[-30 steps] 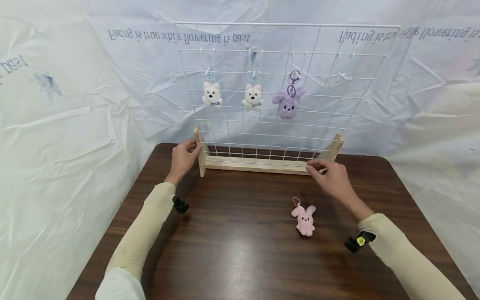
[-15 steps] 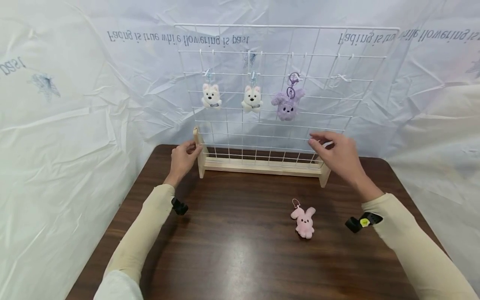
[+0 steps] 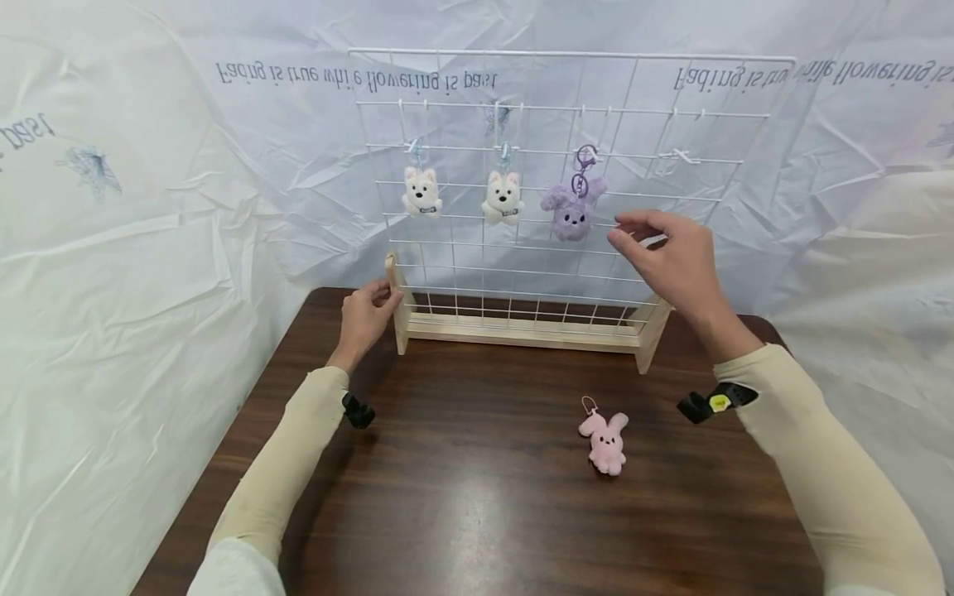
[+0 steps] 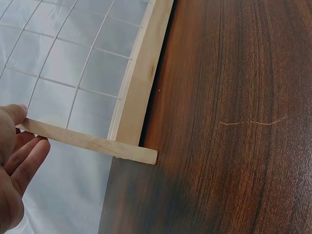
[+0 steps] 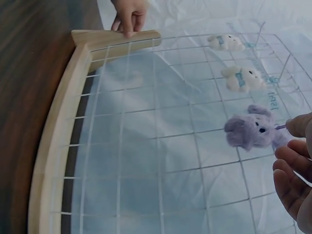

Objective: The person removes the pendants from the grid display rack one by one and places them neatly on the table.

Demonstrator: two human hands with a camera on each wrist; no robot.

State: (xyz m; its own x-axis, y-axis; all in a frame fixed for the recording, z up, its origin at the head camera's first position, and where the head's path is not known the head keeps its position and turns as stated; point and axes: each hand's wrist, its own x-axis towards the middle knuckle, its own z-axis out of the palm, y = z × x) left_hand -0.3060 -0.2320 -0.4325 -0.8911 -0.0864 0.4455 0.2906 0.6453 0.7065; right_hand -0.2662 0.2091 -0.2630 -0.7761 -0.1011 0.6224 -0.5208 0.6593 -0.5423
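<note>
A white wire grid rack [image 3: 514, 269] stands in a wooden base at the back of the table. My left hand [image 3: 365, 319] pinches the wooden side support [image 4: 87, 141] at its left end, thumb on one face and fingers on the other. My right hand [image 3: 674, 257] is raised in front of the grid's right part, holding nothing, thumb and fingertips apart. Nearest its fingertips hangs a purple plush bunny keychain [image 3: 571, 219], a small gap away in the head view. Two white plush dog keychains [image 3: 421, 194] hang further left on hooks. A pink plush bunny keychain [image 3: 607, 447] lies on the table.
An unoccupied white hook [image 3: 678, 155] sticks out at the grid's upper right. Dark wood-grain table [image 3: 447, 463] spreads in front of the rack. White printed cloth [image 3: 134, 248] hangs behind and at both sides.
My right hand has risen from the base's right end to the height of the purple bunny. The left hand keeps its grip on the side support, and the keychains hang as before.
</note>
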